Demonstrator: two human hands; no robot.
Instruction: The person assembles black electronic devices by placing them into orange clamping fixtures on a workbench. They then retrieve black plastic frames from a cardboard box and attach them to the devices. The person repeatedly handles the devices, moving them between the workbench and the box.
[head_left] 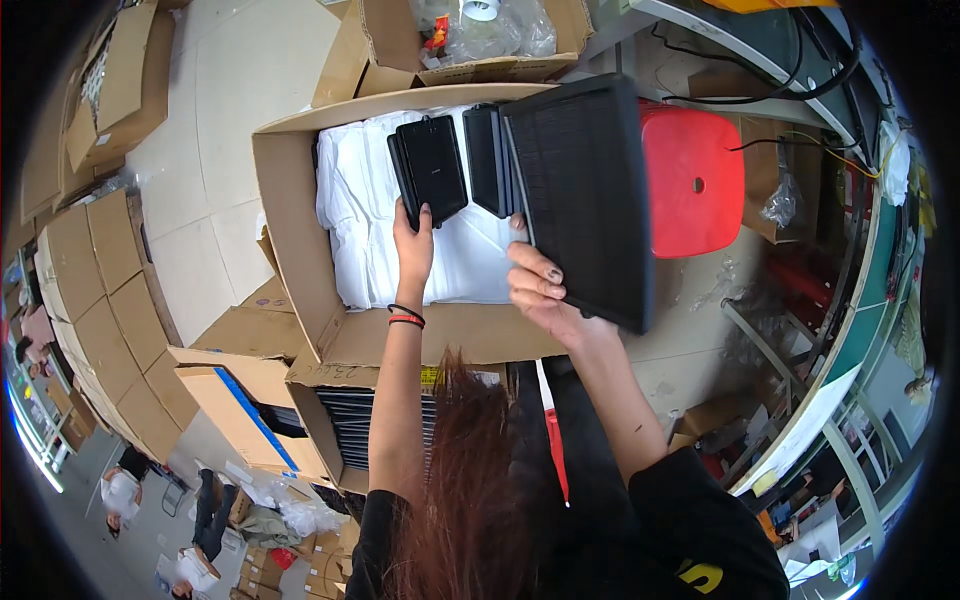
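Observation:
An open cardboard box [287,220] in front of me has white wrapped packs [350,210] in it. My left hand [414,245] is closed on the near edge of a black flat rectangular case [435,172], which is over the white packs. My right hand [545,285] grips the lower left edge of a large black flat panel [580,190], tilted up over the box's right side; its thumb and fingers show at that edge. Between the two, another black case [487,160] rests on the white packs, close to the large panel's left edge.
A red plastic stool [692,180] stands right of the box. Beyond it is another carton [480,70] with clear plastic bags. A carton of dark stacked sheets [375,425] sits near my left forearm. Bench legs and cables are at the right; other people are far off at lower left.

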